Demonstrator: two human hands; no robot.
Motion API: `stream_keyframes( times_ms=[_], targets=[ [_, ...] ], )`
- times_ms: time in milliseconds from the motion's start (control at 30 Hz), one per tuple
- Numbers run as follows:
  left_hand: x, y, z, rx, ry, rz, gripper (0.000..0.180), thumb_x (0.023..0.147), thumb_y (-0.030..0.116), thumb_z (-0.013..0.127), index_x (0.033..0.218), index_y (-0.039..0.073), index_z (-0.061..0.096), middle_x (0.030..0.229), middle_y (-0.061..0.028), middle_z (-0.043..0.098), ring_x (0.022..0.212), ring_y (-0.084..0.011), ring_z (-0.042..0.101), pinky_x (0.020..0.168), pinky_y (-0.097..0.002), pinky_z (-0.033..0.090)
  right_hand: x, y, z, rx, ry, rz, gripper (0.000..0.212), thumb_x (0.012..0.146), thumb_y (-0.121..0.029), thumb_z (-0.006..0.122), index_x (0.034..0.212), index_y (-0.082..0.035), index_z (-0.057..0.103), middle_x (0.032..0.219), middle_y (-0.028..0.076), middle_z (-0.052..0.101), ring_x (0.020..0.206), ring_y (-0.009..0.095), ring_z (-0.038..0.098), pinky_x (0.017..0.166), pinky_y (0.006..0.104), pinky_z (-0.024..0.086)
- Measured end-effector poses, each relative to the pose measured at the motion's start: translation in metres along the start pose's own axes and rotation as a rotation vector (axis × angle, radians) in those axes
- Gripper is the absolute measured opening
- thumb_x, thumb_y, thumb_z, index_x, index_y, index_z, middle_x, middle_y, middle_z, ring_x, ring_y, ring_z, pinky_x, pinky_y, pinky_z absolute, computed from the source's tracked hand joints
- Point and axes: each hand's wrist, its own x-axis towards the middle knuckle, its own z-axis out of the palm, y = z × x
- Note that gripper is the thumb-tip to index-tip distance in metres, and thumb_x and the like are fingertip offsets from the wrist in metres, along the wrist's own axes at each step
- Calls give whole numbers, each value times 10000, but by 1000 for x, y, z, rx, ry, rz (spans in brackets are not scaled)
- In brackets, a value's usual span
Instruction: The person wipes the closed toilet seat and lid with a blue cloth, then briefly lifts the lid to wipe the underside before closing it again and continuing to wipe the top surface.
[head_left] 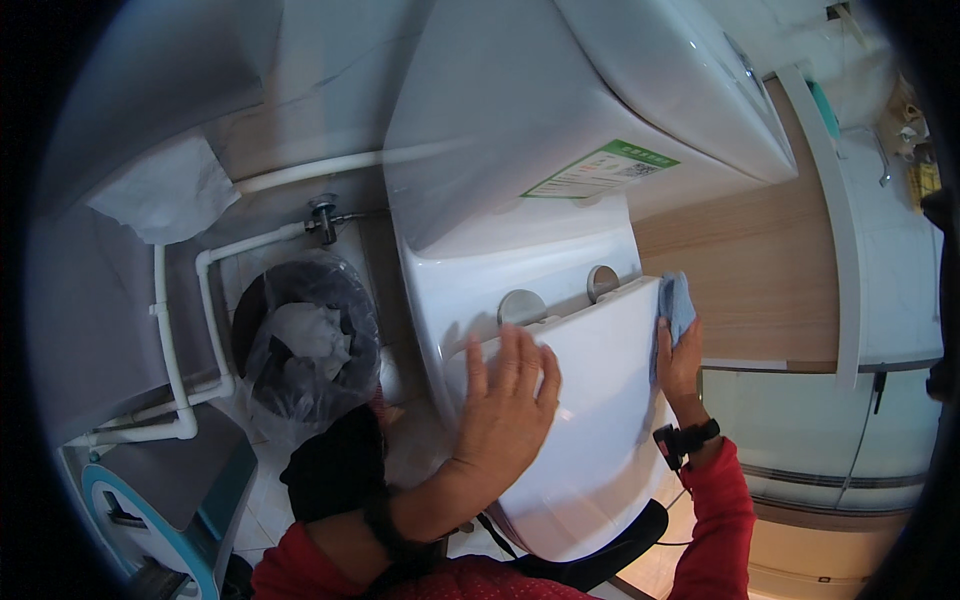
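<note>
Work area: a glossy white, rounded toilet lid (610,410) lies over the bowl in the middle of the view, its hinge end toward the white ceramic tank (490,130).

Surroundings: to the left, a dark round waste bin (250,305) with a clear plastic liner (285,405) and crumpled white paper (310,335) inside stands close beside the toilet. White plastic pipes (290,175) run along the wall past a metal valve (324,220). A grey-topped stool with blue edging (175,465) occupies the lower left corner. To the right is a pale wood-grain panel (740,260).

Obstruction: the left hand (508,405) covers part of the lid's left hinge-side edge; its forearm crosses the lower left.

Hands: left, empty, fingers spread, slightly blurred; contact with the lid cannot be told. Right hand (680,360) grips a soft blue-grey cloth (677,303) against the lid's right edge, near the hinge-side corner.

Materials: lid smooth, with bright reflections; two round, silvery hinge caps (522,306) sit behind it. Cloth folded, matte. Liner thin, wrinkled, see-through. A flat green-and-white paper label (605,170) adheres to the tank side.
</note>
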Motion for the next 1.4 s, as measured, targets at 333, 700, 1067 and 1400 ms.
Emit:
stream_keyframes(
  times_ms=[333,700,1067,1400],
  targets=[
    [2,28,5,-480,242,364,337,935,167,527,1224,2,582,1383,-198,530,1389,-334,416,1170,-513,321,20,-111,0,-7,-73,-483,580,828,-355,694,1321,-79,560,1419,171,472,1242,392,478,1026,475,385],
    [-6,48,18,-431,255,530,233,907,197,571,1039,30,666,1238,-112,628,1275,-278,518,1168,-449,320,-18,-45,-23,37,-134,-373,499,885,-183,644,1346,-34,524,1363,204,499,1235,397,494,1062,451,392],
    [-9,48,32,-146,42,604,191,868,186,581,945,65,708,1087,-66,636,1165,-265,512,1058,-379,339,82,-66,-24,-133,-320,-261,341,933,-262,591,1122,20,630,1109,233,637,1047,422,590,938,449,472],
    [-11,51,36,-157,-19,610,208,883,187,576,996,72,709,1164,-72,623,1217,-274,490,1091,-399,307,100,-147,0,-483,-582,-513,364,829,-355,610,874,1,673,912,171,691,943,379,627,863,482,500]
  ],
)
